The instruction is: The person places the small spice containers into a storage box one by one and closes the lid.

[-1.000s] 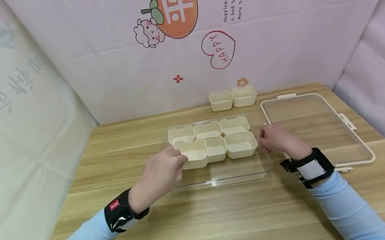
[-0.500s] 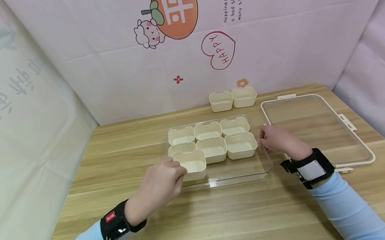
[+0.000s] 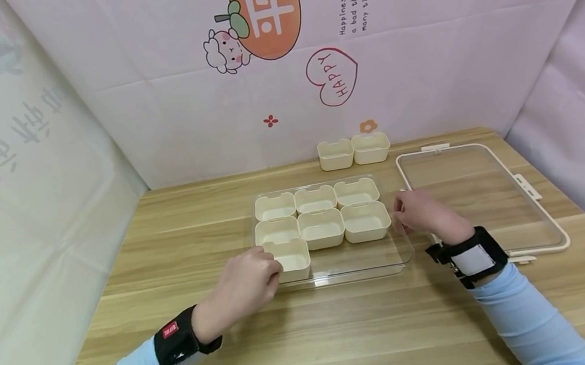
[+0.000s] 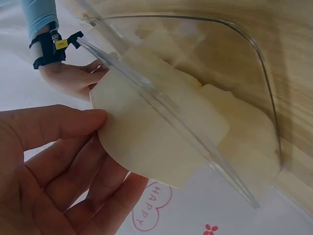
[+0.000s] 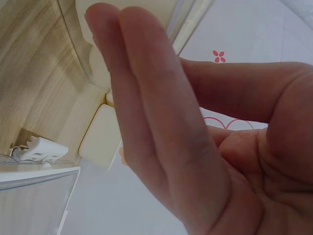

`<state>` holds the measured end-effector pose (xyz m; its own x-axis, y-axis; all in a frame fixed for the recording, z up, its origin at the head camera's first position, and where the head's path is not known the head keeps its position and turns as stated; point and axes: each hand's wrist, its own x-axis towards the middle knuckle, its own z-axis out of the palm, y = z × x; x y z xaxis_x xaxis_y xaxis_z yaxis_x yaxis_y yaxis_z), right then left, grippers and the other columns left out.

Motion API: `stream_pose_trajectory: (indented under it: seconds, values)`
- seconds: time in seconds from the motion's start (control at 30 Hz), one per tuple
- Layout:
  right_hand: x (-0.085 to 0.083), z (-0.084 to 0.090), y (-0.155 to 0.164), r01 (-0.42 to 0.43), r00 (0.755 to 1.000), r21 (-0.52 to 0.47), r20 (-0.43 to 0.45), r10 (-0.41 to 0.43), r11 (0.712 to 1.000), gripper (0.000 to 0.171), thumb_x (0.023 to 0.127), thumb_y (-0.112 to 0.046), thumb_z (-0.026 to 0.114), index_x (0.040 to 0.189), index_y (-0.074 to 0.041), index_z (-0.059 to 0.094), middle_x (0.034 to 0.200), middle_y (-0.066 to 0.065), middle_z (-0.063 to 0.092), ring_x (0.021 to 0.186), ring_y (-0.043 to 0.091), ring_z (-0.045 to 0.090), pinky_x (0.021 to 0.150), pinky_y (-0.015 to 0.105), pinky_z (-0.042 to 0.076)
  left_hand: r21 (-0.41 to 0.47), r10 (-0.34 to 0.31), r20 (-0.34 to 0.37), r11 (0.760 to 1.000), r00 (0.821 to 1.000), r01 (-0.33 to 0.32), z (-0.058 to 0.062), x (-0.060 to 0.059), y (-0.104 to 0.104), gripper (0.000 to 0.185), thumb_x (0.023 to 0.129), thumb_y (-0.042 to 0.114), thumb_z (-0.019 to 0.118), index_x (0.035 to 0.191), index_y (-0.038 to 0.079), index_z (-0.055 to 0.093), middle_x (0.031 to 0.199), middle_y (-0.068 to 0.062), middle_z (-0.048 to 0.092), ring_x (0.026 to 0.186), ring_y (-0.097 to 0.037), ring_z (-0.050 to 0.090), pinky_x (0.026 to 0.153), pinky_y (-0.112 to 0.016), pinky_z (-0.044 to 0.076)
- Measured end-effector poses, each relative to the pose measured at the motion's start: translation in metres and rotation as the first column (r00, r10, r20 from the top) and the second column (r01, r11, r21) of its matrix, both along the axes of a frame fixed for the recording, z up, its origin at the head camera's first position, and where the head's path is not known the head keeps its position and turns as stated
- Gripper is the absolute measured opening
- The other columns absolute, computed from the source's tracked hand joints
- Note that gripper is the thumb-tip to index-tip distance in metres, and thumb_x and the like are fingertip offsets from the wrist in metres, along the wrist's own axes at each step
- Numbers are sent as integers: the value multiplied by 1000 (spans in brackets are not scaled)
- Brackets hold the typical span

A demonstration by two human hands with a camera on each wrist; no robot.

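A clear storage box [image 3: 357,262] lies on the table, with two rows of small cream bins [image 3: 321,227] in its far and middle part. At its near left corner my left hand [image 3: 246,279] pinches another cream bin [image 3: 294,259] by its left side. The left wrist view shows the thumb and fingers on that bin [image 4: 146,127], behind the clear wall. My right hand [image 3: 421,210] grips the right rim of the clear box; its fingertips are partly hidden in the head view. In the right wrist view the fingers [image 5: 156,98] lie along the wall, thumb opposite.
Two more cream bins [image 3: 353,151] stand side by side behind the box, near the backdrop. To the right lies a clear lid [image 3: 568,237] with a cream frame and clips. The wooden table [image 3: 341,338] meets a printed cloth [image 3: 184,122] at the back.
My left hand has brought its bin toward me and down, from over the middle row to the near left corner of the clear box. My right hand has stayed put.
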<state>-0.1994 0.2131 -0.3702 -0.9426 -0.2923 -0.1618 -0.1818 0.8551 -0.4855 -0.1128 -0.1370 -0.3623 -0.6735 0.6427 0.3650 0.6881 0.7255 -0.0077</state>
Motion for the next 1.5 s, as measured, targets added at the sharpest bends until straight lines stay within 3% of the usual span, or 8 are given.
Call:
stream_pose_trajectory:
  seconds: [0.6,0.9,1.23,1.5]
  values:
    - [-1,-5,1,-7,1000,28,-3,7,1000,9,88,-8,52,82,-3,56,73,7,64,61,14,62,58,28,44,-104,48,107,994,993,-37,-9,-4,-1,26,71,1,61,52,17,54,53,9,42,52,-5,39,44,-22,33]
    - [-3,-3,2,-7,1000,19,-13,8,1000,10,89,-7,52,82,-2,56,73,9,63,61,14,61,59,28,44,-136,91,121,988,989,-74,-8,-5,2,31,70,0,59,50,19,46,53,8,40,50,-6,40,41,-25,32]
    - [-3,-2,3,-11,1000,25,-14,11,1000,10,87,-7,52,80,-2,57,72,8,63,61,15,60,58,27,43,-191,115,152,978,982,-85,-8,-3,5,29,73,-2,58,53,17,50,55,6,47,52,-8,44,40,-28,36]
    - [-1,-3,3,-10,1000,23,-2,10,1000,11,89,-9,54,83,-1,57,73,8,62,62,15,60,58,27,42,-214,136,219,973,966,-88,-5,-2,7,30,74,-4,57,53,17,50,57,4,51,51,-9,44,42,-29,37]
